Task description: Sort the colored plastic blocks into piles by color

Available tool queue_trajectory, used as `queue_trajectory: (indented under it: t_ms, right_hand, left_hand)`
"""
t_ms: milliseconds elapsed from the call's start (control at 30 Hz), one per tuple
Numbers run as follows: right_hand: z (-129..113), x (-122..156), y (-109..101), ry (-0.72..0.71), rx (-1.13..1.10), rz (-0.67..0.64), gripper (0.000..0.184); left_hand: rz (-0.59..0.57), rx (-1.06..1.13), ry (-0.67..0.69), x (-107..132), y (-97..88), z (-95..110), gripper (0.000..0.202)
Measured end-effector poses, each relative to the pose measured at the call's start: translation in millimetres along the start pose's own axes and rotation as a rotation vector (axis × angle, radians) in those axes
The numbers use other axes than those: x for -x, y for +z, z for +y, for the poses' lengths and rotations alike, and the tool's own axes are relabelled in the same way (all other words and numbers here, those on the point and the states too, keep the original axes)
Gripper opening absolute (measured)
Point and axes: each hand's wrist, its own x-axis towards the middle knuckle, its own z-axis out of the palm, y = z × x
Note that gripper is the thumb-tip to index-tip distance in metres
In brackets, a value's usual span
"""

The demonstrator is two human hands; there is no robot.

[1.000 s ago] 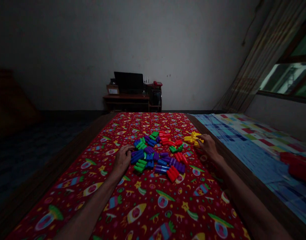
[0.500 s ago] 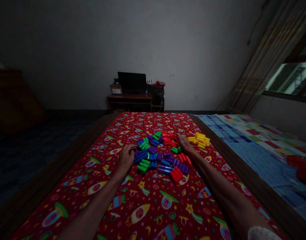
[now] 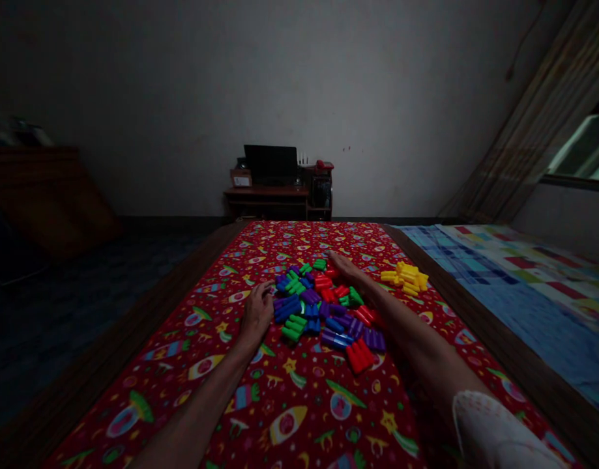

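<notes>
My left hand [image 3: 258,314] rests at the left edge of a loose pile of ribbed plastic blocks, its fingers curved and its thumb apart, with nothing seen in its grasp. Nearest to it are blue blocks [image 3: 287,309] and a green block [image 3: 294,328]. Stretched out along the pile's far right side is my right hand [image 3: 347,268], fingers extended, beside red blocks [image 3: 322,282]. Its palm side is partly hidden. Purple blocks [image 3: 374,339] and a red block [image 3: 360,356] lie on the near side. Yellow blocks [image 3: 407,277] form a separate heap to the right.
A red patterned cloth [image 3: 289,423] covers the table, with dark wooden edges [image 3: 182,277] showing. A bed with blue sheets [image 3: 455,280] stands on the right. By the far wall is a desk [image 3: 264,191] with a monitor [image 3: 270,164].
My right hand has swept leftward, away from the yellow heap, and lies against the red blocks. The red and green blocks sit closer together. My left hand stays at the pile's left edge.
</notes>
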Motion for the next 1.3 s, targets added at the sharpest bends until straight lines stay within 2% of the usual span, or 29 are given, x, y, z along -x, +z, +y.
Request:
queue_trajectory:
  t_ms: [167,300,367,433,533,633,700,733,800,933,1100,1300]
  right_hand:
    - [-11,5,25,-0.139,-0.086,-0.304,0.084]
    - [-39,32,29,-0.269,-0.101,-0.52,0.077]
    - [-54,51,25,-0.299,-0.099,-0.556,0.069]
    - [-65,70,16,-0.327,-0.093,-0.508,0.059]
    - [-63,93,-10,-0.312,-0.016,-0.284,0.047]
    - [-40,103,-44,-0.209,0.288,0.049,0.035]
    - [-19,104,-65,-0.142,0.576,0.159,0.031]
    - [-10,104,-73,-0.117,0.718,0.152,0.03]
    - [4,105,-85,-0.089,0.953,0.054,0.028]
    - [13,108,-98,-0.087,1.204,-0.114,0.029]
    - [8,105,-107,-0.053,1.283,-0.18,0.023]
    - [-4,85,-116,0.103,1.285,-0.191,0.023]
  left_hand:
    - [0.016,0.027,-0.025,2,-2.3,6,0.045]
    - [0.005,0.05,-0.042,3,-5.7,12,0.046]
    - [0.0,0.055,-0.055,3,-6.2,12,0.047]
    - [0.004,0.055,-0.056,2,-5.7,10,0.047]
    - [0.025,0.053,-0.045,1,-4.6,6,0.044]
    - [0.026,0.036,-0.052,0,-4.3,4,0.042]
    - [0.009,0.016,-0.061,-1,-4.8,4,0.041]
    - [0.003,0.007,-0.064,-1,-5.1,4,0.041]
    - [-0.005,-0.008,-0.067,-2,-5.6,4,0.041]
    - [-0.002,-0.025,-0.055,-3,-5.8,2,0.038]
    - [0.004,-0.024,-0.008,-4,-6.0,1,0.035]
    - [0.008,-0.022,0.015,-4,-6.1,-1,0.032]
